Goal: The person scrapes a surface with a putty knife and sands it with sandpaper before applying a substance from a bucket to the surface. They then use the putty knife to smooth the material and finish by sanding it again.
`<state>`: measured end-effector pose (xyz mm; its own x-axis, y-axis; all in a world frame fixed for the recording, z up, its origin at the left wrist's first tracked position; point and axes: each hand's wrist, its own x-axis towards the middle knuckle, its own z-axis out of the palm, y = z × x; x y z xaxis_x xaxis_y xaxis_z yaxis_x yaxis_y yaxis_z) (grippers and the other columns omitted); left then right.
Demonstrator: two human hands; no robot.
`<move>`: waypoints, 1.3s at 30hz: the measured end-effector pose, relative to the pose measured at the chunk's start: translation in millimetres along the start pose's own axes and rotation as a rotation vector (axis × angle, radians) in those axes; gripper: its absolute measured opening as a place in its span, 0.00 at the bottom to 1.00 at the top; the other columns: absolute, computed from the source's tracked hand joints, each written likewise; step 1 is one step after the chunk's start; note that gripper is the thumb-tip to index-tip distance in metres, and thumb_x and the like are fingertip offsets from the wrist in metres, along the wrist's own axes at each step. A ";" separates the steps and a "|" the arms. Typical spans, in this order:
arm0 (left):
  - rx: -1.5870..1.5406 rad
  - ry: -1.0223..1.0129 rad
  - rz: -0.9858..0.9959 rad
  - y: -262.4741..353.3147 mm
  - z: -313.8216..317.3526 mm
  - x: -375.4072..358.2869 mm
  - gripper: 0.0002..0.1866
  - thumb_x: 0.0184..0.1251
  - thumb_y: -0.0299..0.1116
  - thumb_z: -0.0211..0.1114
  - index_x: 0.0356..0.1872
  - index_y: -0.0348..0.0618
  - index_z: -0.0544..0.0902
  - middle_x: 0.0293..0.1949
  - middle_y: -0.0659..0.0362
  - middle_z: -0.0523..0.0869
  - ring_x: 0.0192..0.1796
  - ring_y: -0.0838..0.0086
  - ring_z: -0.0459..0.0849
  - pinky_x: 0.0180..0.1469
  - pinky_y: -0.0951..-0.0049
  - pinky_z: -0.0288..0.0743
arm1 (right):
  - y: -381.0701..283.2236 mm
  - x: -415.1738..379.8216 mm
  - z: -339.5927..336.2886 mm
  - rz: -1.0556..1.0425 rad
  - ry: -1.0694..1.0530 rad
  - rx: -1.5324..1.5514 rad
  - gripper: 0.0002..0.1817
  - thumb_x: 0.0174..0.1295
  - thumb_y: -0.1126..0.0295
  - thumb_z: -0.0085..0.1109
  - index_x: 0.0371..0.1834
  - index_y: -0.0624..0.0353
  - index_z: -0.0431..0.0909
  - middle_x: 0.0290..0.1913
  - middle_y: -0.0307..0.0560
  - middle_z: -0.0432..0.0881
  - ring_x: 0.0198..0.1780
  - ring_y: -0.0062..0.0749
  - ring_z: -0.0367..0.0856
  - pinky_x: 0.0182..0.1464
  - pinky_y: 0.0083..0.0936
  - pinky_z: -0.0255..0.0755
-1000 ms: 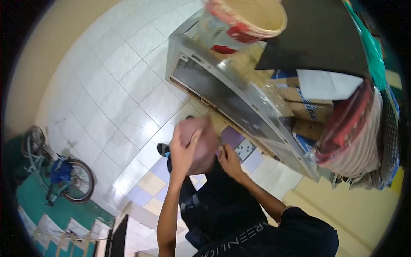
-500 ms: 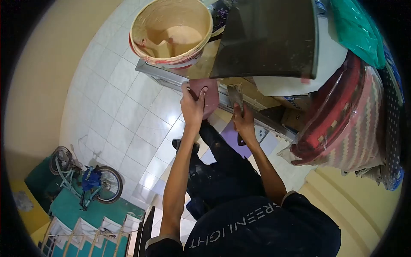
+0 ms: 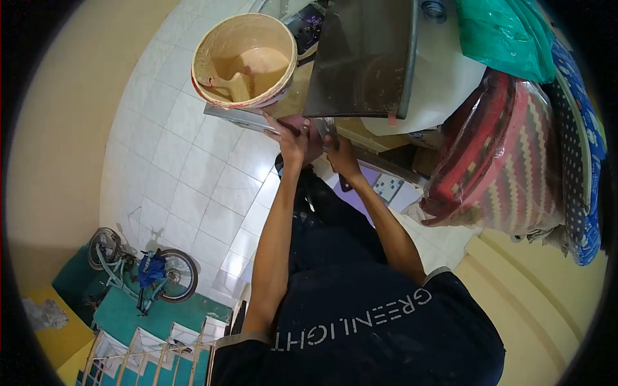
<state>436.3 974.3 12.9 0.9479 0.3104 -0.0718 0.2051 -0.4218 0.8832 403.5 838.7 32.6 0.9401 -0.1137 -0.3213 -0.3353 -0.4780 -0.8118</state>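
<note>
My left hand grips a flat maroon sheet, thumb on its upper face. Closed on a putty knife with a dark handle, my right hand brings the metal blade up against the right edge of the sheet. The sheet's far end is partly covered by my fingers. Just beyond my left hand stands a white bucket smeared with cream paste. More of this paste lies inside it, along with a paste-coated scoop.
A dark glossy panel overhangs the cabinet top, right of the bucket. Plastic-wrapped red striped bedding and a green plastic bag are piled at right. Down left, a bicycle rests near the teal stairs.
My right hand has moved the putty knife left and up to the maroon sheet, where the blade now meets it. My view has shifted, and the bucket appears slightly lower and further left.
</note>
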 end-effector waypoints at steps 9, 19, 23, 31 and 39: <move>-0.141 -0.130 -0.034 -14.8 0.7 7.3 0.67 0.60 0.42 0.73 0.68 0.30 0.17 0.68 0.20 0.45 0.73 0.36 0.45 0.72 0.42 0.24 | -35.0 -7.3 -3.0 0.180 -0.117 -0.025 0.17 0.69 0.65 0.49 0.49 0.71 0.75 0.43 0.71 0.80 0.49 0.68 0.77 0.52 0.50 0.67; -0.223 -0.422 -0.221 -59.7 10.3 20.1 0.63 0.60 0.45 0.70 0.72 0.40 0.21 0.66 0.18 0.52 0.68 0.26 0.60 0.72 0.39 0.40 | -27.2 -9.1 7.9 0.073 0.068 0.018 0.17 0.70 0.60 0.50 0.36 0.67 0.75 0.15 0.49 0.73 0.13 0.35 0.72 0.16 0.34 0.63; 0.084 -0.384 -0.292 22.1 -44.4 5.5 0.58 0.61 0.46 0.69 0.76 0.44 0.30 0.67 0.21 0.52 0.69 0.29 0.59 0.72 0.42 0.47 | 26.0 -19.7 24.8 -0.004 0.246 -0.069 0.18 0.70 0.59 0.50 0.40 0.67 0.75 0.16 0.50 0.74 0.12 0.36 0.72 0.16 0.34 0.64; 0.494 -0.423 0.629 23.0 -60.7 -25.9 0.33 0.66 0.32 0.58 0.73 0.44 0.61 0.74 0.53 0.61 0.75 0.57 0.58 0.75 0.51 0.49 | -10.5 -31.2 25.7 0.296 0.154 0.055 0.16 0.67 0.64 0.50 0.37 0.70 0.77 0.39 0.75 0.79 0.46 0.72 0.77 0.45 0.53 0.70; 0.652 -0.590 0.688 11.7 -69.4 -14.3 0.41 0.61 0.43 0.61 0.75 0.45 0.57 0.76 0.51 0.55 0.78 0.59 0.53 0.75 0.53 0.48 | -18.1 -22.2 19.2 0.274 0.057 0.094 0.18 0.66 0.64 0.50 0.50 0.69 0.76 0.41 0.73 0.80 0.52 0.69 0.76 0.51 0.51 0.70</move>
<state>408.2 1024.0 56.3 0.8406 -0.5412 -0.0226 -0.4833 -0.7682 0.4199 387.5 866.5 45.1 0.8150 -0.2773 -0.5089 -0.5786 -0.3399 -0.7414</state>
